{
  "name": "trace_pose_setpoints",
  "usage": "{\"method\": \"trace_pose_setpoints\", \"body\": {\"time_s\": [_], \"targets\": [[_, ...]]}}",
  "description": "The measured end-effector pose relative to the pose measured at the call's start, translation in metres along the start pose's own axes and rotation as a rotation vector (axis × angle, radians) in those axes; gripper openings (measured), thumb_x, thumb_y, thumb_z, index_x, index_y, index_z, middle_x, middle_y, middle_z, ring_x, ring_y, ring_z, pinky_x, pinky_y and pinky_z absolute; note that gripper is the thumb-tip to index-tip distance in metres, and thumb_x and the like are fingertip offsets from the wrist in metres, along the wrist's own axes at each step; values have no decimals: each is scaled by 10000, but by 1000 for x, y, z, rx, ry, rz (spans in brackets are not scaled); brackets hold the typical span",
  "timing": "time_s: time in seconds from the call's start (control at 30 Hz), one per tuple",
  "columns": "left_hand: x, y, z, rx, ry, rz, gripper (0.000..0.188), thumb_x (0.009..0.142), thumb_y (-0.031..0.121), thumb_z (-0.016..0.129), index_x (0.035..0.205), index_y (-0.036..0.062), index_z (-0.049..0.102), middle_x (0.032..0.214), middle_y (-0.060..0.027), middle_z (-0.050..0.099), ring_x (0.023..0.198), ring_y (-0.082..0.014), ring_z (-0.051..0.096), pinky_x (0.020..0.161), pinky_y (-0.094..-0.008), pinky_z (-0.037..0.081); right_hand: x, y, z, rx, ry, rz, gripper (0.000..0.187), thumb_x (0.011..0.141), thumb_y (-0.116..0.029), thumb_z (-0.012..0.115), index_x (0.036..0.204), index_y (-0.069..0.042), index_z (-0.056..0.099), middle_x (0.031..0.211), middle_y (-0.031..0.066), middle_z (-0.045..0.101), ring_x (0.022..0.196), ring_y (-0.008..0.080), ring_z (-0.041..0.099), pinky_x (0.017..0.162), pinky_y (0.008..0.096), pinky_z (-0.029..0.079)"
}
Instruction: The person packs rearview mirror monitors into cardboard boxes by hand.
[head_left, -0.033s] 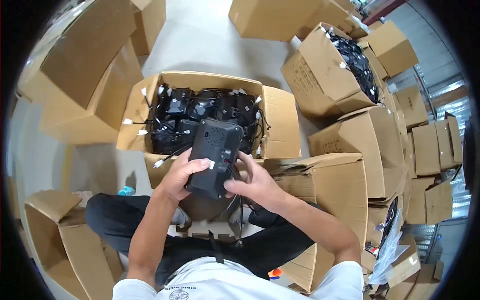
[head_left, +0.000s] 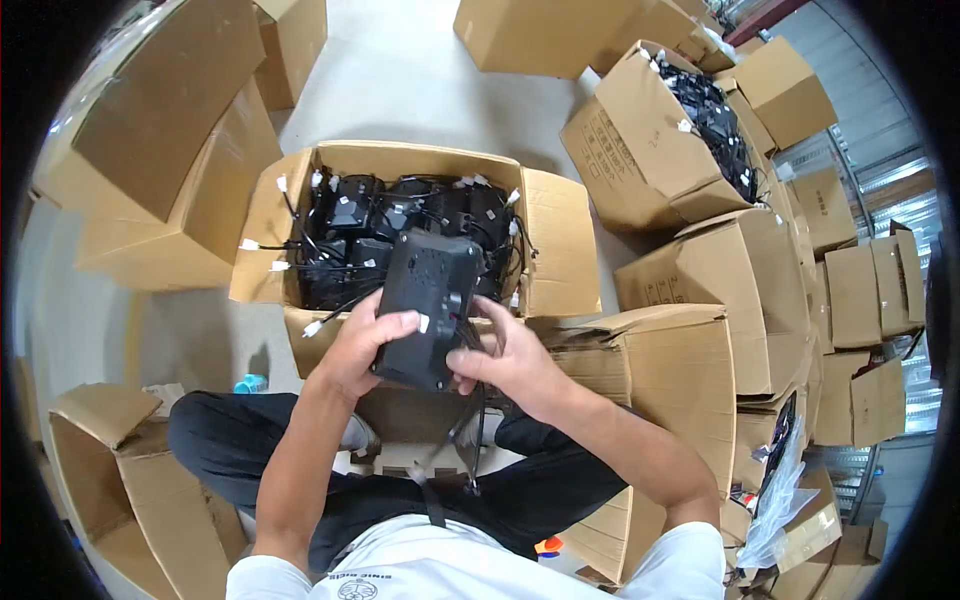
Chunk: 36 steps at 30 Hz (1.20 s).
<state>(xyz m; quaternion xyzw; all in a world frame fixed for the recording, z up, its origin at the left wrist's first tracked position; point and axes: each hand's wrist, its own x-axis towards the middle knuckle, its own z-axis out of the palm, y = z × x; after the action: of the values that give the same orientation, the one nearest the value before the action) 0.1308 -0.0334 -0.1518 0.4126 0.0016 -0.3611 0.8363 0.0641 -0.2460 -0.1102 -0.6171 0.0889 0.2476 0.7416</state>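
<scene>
A black plastic electronics housing (head_left: pixel 430 275) with a small white label is held tilted in front of me. My left hand (head_left: pixel 358 345) grips its left edge, thumb on the face near the label. At its lower right edge, my right hand (head_left: pixel 512 362) has its thumb and fingers curled around the black cables (head_left: pixel 478 425), which hang down toward my lap. The fingertips are partly hidden. Just beyond the housing stands an open cardboard box (head_left: pixel 562 245), filled with similar black units (head_left: pixel 350 203) and cables ending in white connectors.
A tall carton (head_left: pixel 625 150) full of black cabled parts stands at the far right. Open cartons (head_left: pixel 675 375) crowd my right side, with clear plastic film (head_left: pixel 775 515) among them. To the left are large boxes (head_left: pixel 150 120) and an open carton (head_left: pixel 165 500). A blue item (head_left: pixel 252 384) lies on the floor.
The housing has shifted slightly left and tilted a little. The hanging cables have swung, one end blurred above my lap. Both hands keep nearly the same place.
</scene>
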Motion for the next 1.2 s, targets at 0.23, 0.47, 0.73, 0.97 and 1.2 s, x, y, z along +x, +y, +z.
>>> {"method": "trace_pose_setpoints", "body": {"time_s": [0.23,0.47,0.73,0.97,1.2], "targets": [[139,-30,5,41,141,108,431,885,167,726,1241,1,549,1073,-86,665,913,-159,664,803,-315,569,0,-4,-58,-604,262,-169,792,921,-188,687,1496,102,226,1222,185,574,997,236,652,844,320,536],[264,-143,-38,564,365,-203,439,854,328,782,1128,9,658,999,-89,702,830,-174,672,625,-362,565,-21,-21,-67,-761,225,-166,657,927,-264,683,1408,95,417,1359,268,505,1228,386,550,1040,418,443],[270,-183,-12,773,340,-206,539,930,428,654,1209,-26,573,1027,-236,700,865,-337,706,791,-431,555,-37,-20,-78,-849,87,-216,580,947,-271,670,1369,77,480,1307,267,556,1177,401,572,1011,427,463],[281,-161,-35,1289,389,-294,791,884,581,622,1228,-129,559,1100,-297,682,1060,-418,669,940,-461,520,-31,-31,-61,-946,25,-259,568,949,-304,648,1347,73,497,1264,252,591,1161,406,577,988,451,472],[199,-144,-8,1408,153,269,479,923,371,677,1143,-54,656,1034,-251,678,956,-385,653,874,-426,503,-100,-46,-180,-411,664,-449,444,942,-300,703,1238,24,634,1091,118,705,966,187,667,876,327,534]]}}
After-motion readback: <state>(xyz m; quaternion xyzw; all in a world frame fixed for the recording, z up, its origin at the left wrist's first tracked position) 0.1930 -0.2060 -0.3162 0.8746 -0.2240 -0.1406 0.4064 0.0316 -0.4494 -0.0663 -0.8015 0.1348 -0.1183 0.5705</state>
